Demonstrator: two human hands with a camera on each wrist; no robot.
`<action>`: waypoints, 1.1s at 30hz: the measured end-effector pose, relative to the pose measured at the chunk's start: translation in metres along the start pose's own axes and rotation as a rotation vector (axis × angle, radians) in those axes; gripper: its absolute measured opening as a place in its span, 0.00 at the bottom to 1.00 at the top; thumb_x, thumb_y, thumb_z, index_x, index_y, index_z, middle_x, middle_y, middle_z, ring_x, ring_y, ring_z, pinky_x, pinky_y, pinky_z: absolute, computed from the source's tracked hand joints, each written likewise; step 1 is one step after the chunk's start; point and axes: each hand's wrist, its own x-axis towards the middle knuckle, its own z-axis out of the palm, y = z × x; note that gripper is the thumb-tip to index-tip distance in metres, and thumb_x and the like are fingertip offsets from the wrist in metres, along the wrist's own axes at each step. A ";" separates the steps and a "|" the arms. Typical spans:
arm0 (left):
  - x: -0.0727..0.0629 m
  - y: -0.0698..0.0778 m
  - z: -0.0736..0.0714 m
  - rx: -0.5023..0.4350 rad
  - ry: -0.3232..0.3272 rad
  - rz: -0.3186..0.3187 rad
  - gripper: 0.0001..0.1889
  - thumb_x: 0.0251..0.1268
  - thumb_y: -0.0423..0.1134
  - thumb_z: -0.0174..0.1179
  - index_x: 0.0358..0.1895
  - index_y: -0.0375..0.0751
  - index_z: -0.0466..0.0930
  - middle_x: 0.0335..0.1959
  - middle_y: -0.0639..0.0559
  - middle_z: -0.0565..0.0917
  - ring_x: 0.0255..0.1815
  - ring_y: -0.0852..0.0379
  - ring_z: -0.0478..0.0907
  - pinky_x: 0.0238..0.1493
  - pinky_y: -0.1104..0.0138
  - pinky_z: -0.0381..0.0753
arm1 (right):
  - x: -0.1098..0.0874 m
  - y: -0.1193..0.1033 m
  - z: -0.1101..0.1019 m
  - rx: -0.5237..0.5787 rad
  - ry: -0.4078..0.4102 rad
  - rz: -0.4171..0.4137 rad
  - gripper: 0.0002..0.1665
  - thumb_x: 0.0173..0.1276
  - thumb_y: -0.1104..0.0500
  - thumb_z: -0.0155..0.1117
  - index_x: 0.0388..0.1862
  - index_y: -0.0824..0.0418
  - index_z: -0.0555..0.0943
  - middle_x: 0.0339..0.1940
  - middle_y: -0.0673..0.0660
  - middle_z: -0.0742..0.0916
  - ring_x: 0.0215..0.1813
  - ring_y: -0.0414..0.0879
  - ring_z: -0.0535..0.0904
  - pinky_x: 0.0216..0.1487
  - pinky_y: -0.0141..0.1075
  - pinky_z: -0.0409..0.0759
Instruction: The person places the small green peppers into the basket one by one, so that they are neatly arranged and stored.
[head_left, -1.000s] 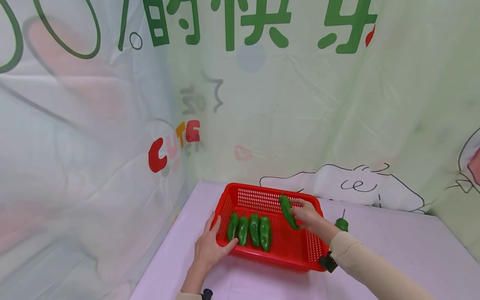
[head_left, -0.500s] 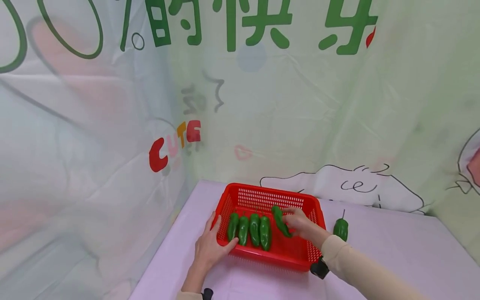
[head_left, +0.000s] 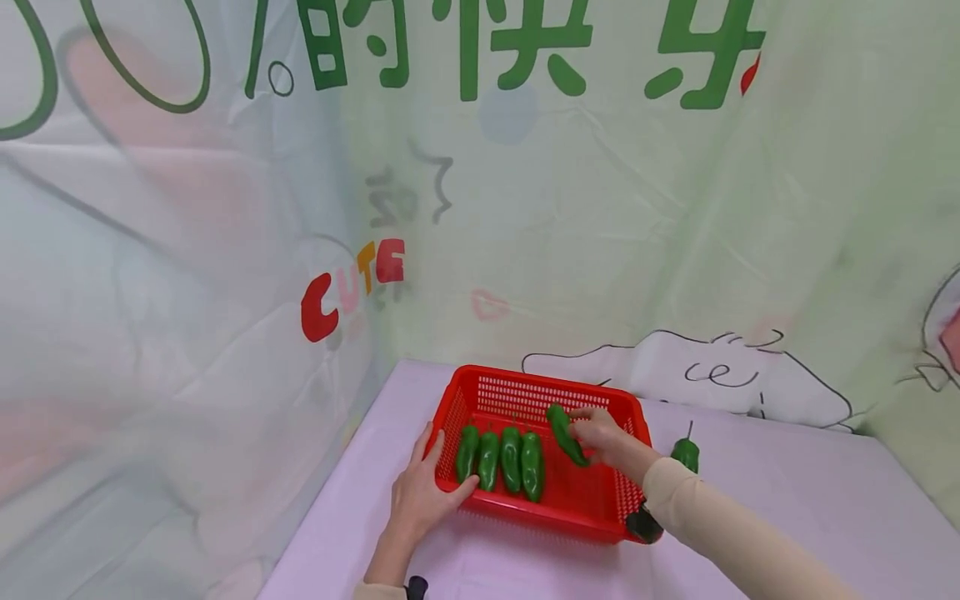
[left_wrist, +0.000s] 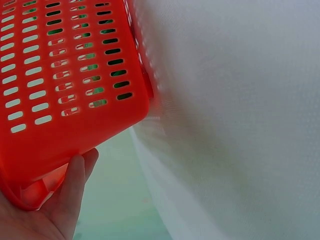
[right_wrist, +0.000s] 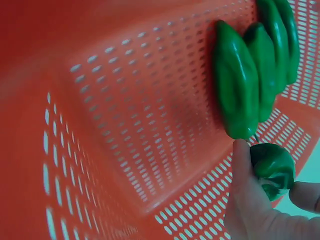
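Note:
A red plastic basket with slotted walls stands on the table. Several green peppers lie side by side in its left part. My left hand holds the basket at its front left corner; the left wrist view shows fingers against the outside of the rim. Over the basket, right of the row, my right hand pinches another green pepper between thumb and fingers. In the right wrist view this held pepper is seen end-on, near the lying ones.
One more green pepper is on the table right of the basket, partly hidden by my right sleeve. The table has a pale lilac cover. Printed cloth hangs behind and on the left.
My right hand has moved left and slightly lower over the basket with the pepper, closer to the row. The left hand stays at the corner.

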 end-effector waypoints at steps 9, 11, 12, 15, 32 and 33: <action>0.000 -0.002 -0.001 0.010 -0.022 -0.019 0.49 0.53 0.68 0.61 0.74 0.39 0.64 0.76 0.48 0.59 0.37 0.53 0.79 0.37 0.59 0.79 | 0.009 0.003 0.000 -0.073 -0.028 0.009 0.29 0.71 0.70 0.51 0.69 0.75 0.62 0.55 0.72 0.79 0.44 0.56 0.82 0.46 0.55 0.83; 0.000 -0.001 -0.001 0.009 -0.027 -0.027 0.49 0.52 0.67 0.62 0.74 0.40 0.64 0.77 0.49 0.59 0.39 0.52 0.79 0.38 0.58 0.79 | 0.010 0.005 -0.001 -0.097 -0.048 0.000 0.29 0.71 0.70 0.51 0.69 0.77 0.62 0.53 0.72 0.79 0.43 0.56 0.82 0.45 0.54 0.84; 0.000 -0.001 -0.002 0.010 -0.030 -0.029 0.49 0.52 0.67 0.62 0.74 0.40 0.64 0.77 0.49 0.59 0.39 0.52 0.79 0.39 0.58 0.80 | 0.010 0.006 -0.001 -0.102 -0.057 0.001 0.28 0.71 0.70 0.51 0.69 0.77 0.62 0.52 0.71 0.80 0.43 0.56 0.82 0.45 0.54 0.84; 0.000 -0.002 -0.002 0.001 -0.035 -0.028 0.49 0.53 0.66 0.63 0.74 0.40 0.64 0.77 0.49 0.58 0.41 0.51 0.80 0.41 0.55 0.80 | 0.012 0.007 -0.001 -0.117 -0.091 0.004 0.28 0.70 0.70 0.51 0.68 0.77 0.63 0.51 0.71 0.80 0.42 0.56 0.81 0.45 0.54 0.84; 0.002 -0.003 -0.002 0.015 -0.021 -0.016 0.49 0.52 0.68 0.62 0.73 0.40 0.65 0.76 0.49 0.60 0.34 0.54 0.79 0.39 0.59 0.80 | 0.028 0.011 0.011 -0.154 -0.170 0.011 0.31 0.67 0.70 0.49 0.68 0.79 0.61 0.50 0.70 0.80 0.45 0.58 0.81 0.44 0.56 0.82; 0.002 -0.002 -0.002 0.015 -0.020 -0.016 0.49 0.52 0.68 0.61 0.73 0.40 0.65 0.76 0.49 0.60 0.35 0.54 0.79 0.39 0.59 0.80 | 0.029 0.011 0.012 -0.146 -0.179 0.015 0.31 0.67 0.70 0.49 0.69 0.78 0.60 0.52 0.70 0.79 0.47 0.59 0.81 0.45 0.57 0.82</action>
